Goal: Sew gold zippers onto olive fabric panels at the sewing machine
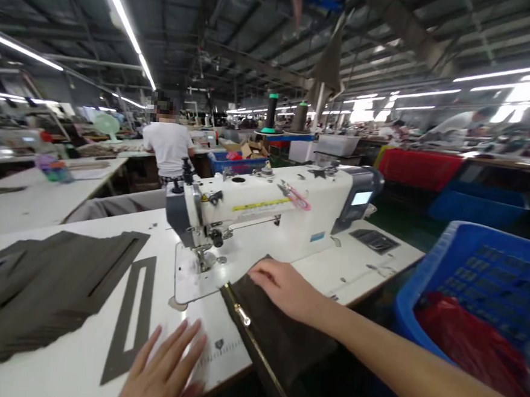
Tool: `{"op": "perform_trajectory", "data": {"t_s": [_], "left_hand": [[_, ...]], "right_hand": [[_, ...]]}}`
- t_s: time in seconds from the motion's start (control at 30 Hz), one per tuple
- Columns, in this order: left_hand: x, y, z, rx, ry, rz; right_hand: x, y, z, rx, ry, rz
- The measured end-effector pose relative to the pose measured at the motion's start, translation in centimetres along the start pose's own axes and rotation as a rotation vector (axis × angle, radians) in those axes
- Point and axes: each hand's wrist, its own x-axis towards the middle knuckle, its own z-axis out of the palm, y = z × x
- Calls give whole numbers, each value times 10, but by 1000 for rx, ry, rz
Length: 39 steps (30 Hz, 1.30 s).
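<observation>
My right hand (286, 290) presses down on a dark brown fabric purse (273, 338), which has a gold metal clasp frame (242, 315) along its near edge. The purse lies partly over the table's front edge, beside the presser foot (205, 259) of a white industrial sewing machine (264, 207). My left hand (165, 364) lies flat on the white sewing table (86, 343) with its fingers apart, holding nothing, just left of the clasp. Farther left lie a stack of dark grey cut panels (45, 286) and a narrow dark frame-shaped piece (129, 316).
A blue plastic crate (477, 280) holding red plastic stands at my right. Beyond the machine, a person in a white shirt (169, 146) stands at other tables. Further worktables, blue crates, red cloth and thread cones fill the factory floor.
</observation>
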Motion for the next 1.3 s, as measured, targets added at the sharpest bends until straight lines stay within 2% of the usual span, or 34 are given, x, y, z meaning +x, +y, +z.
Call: {"op": "perform_trajectory", "data": {"t_s": [0.07, 0.13, 0.23, 0.33, 0.4, 0.47, 0.57, 0.6, 0.67, 0.73, 0.8, 0.83, 0.87, 0.93, 1.0, 1.03, 1.1, 1.13, 1.2, 1.3], "left_hand": [[13, 7, 0, -44, -72, -44], [30, 11, 3, -138, -89, -121], [62, 8, 6, -323, -64, -156], [98, 0, 9, -474, -201, 1], [118, -2, 10, -563, -272, 109], [132, -1, 11, -643, -316, 170], [146, 5, 5, -783, -352, 148], [149, 7, 0, -846, -360, 89], [154, 10, -14, -993, -359, -144], [155, 12, -27, -1168, -288, -487], [148, 13, -33, -1348, -177, -804], [141, 14, -32, -1421, -137, -924], [131, 14, -28, -1472, -118, -1014], [106, 14, -16, -1472, -130, -1109], [77, 10, -4, -1333, -117, -1063], [63, 6, -1, -1184, -80, -1001], [41, -1, -2, -806, -63, -829], [34, -4, -4, -650, -113, -727], [30, -9, -12, -461, -300, -552], [40, -10, -17, -393, -570, -413]], "right_hand": [[-8, 4, -5, -38, 25, 8], [-20, 5, -4, -104, 11, 45], [-39, 3, 13, -290, -26, 94], [-52, 0, 33, -444, -73, 86], [-54, 1, 38, -444, -120, 48], [-54, 2, 32, -410, -156, -28], [-50, -7, -2, -438, -171, -253], [-49, -14, -18, -461, -142, -331], [-49, -30, -54, -450, 36, -406], [-50, -44, -82, -401, 385, -347], [-50, -44, -92, -388, 636, -238], [-49, -39, -87, -387, 667, -185], [-46, -30, -77, -382, 639, -137], [-37, -8, -45, -348, 400, 2], [-25, 14, -9, -354, 154, 125], [-20, 23, 6, -365, 89, 154], [-11, 34, 28, -379, 68, 177], [-7, 37, 34, -381, 93, 183], [-1, 40, 40, -374, 138, 193], [5, 40, 42, -371, 202, 181]]}}
